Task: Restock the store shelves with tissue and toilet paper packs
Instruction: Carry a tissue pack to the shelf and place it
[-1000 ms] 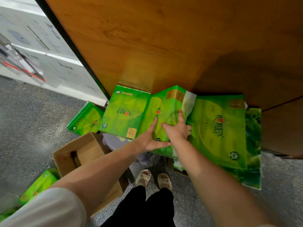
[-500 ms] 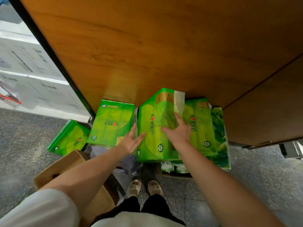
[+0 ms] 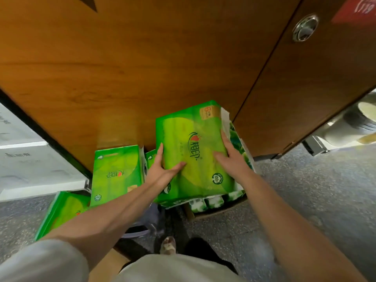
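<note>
The person holds a green tissue pack [image 3: 195, 151] between both hands, in front of a brown wooden cabinet [image 3: 142, 68]. The left hand [image 3: 162, 171] grips the pack's left edge, its fingers [image 3: 160, 151] running up the side and the thumb pressed across the front face. The right hand [image 3: 234, 159] lies against the pack's right side with its fingers straight, pressing rather than curling round it. The pack is tilted, its top leaning toward the cabinet, and it sits above a cardboard box [image 3: 215, 210] on the floor that shows more small green-and-white packs [image 3: 211, 201] along its near edge.

To the left, a second green pack [image 3: 116, 171] leans against the cabinet's foot, and a third green pack [image 3: 61, 212] lies lower on the speckled grey floor [image 3: 305, 200], partly hidden by the left forearm. The cabinet door on the right has a round metal pull [image 3: 305, 27].
</note>
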